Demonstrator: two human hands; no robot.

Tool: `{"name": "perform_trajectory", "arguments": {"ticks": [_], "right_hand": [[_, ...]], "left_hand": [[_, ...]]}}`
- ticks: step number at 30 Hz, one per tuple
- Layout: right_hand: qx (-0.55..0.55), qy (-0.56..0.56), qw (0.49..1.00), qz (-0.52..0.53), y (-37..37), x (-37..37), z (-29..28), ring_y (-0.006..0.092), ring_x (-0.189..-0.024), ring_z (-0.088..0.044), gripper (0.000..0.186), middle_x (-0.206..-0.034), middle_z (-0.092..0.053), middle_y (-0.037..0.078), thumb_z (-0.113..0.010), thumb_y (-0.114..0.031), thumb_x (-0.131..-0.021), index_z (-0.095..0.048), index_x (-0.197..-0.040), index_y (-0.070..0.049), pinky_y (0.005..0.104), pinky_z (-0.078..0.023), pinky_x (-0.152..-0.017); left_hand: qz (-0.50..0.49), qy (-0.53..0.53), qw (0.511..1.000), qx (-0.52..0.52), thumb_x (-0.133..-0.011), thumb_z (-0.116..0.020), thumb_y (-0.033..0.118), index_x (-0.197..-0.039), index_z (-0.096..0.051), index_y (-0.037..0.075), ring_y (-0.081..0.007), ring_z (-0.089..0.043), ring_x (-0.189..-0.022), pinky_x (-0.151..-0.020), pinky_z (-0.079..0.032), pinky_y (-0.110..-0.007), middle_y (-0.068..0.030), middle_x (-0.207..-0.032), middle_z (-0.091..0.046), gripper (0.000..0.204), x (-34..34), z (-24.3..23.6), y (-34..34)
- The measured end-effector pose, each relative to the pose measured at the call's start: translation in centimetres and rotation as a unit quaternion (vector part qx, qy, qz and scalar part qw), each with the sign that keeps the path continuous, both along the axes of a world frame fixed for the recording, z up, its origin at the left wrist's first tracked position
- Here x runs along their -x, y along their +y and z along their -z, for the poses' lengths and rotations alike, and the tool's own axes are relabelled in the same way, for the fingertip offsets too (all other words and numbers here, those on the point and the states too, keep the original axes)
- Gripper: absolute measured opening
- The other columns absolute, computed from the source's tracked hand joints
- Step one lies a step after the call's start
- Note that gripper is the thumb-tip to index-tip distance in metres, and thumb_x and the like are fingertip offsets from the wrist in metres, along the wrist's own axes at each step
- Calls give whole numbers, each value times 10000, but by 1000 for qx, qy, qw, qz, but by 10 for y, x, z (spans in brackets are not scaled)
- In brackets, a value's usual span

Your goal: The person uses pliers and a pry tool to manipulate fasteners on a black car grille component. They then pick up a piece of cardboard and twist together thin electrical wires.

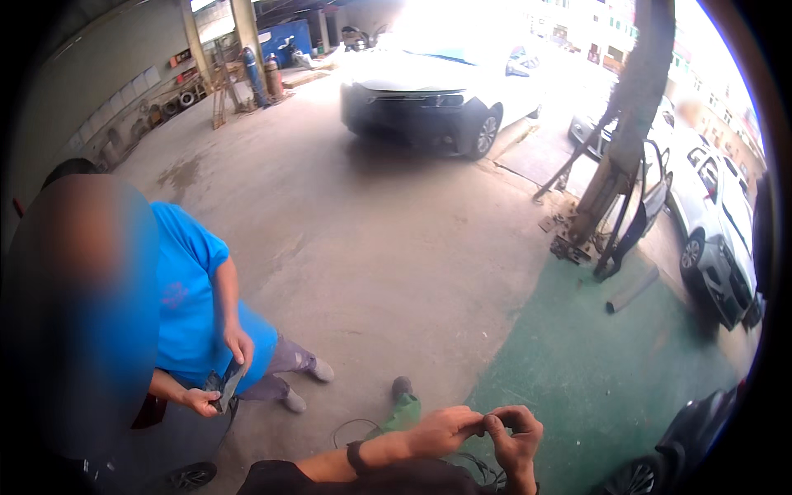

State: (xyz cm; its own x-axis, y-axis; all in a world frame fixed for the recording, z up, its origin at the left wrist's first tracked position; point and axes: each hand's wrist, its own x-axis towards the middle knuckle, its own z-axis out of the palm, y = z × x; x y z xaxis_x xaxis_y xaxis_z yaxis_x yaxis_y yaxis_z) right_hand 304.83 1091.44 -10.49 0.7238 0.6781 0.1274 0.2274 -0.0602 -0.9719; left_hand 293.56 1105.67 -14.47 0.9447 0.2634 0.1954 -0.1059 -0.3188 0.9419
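My left hand (445,431), with a dark band at its wrist, reaches in from the lower edge. Its fingers are pinched together and meet the fingertips of my right hand (516,437). The right hand's thumb and forefinger are curled into a pinch as well. Whatever lies between the fingertips, if anything, is too small to make out. Beyond my left forearm, a green object with a dark round end (402,400) is on the floor. Thin dark cables (487,469) show below my hands.
A person in a blue shirt (194,272) stands at left, holding a dark flat piece (228,384). A white car (437,91) is parked ahead. At right are a leaning pillar (619,148), a loose car door (639,214), a pipe (634,289) and a dark car (697,433).
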Motion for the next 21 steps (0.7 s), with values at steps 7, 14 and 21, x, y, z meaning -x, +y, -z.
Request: {"name": "perform_trajectory", "arguments": {"ticks": [7,14,21], "right_hand": [[-39,60,997,4,196,-87,-10,148,-683,-631,127,-786,-665,87,-688,-82,-916,-608,-908,17,270,-509,-622],[-45,94,990,-95,399,-152,-12,141,-684,-628,144,-799,-671,95,-699,-104,-914,-619,-923,17,256,-497,-622],[-13,92,976,-194,642,-217,11,118,-698,-622,48,-856,-698,102,-664,-22,-896,-635,-918,11,244,-498,-627]], "left_hand": [[19,-8,999,40,-990,-570,154,-1053,-653,39,-309,-614,-846,-747,-487,-404,-130,-909,-644,155,-91,-19,192],[-38,15,998,40,-983,-569,138,-1058,-658,42,-303,-619,-851,-747,-487,-397,-126,-874,-647,151,-135,-15,379],[-203,22,979,5,-966,-630,195,-1078,-691,44,-270,-635,-853,-752,-498,-369,-116,-916,-673,198,-156,6,584]]}}
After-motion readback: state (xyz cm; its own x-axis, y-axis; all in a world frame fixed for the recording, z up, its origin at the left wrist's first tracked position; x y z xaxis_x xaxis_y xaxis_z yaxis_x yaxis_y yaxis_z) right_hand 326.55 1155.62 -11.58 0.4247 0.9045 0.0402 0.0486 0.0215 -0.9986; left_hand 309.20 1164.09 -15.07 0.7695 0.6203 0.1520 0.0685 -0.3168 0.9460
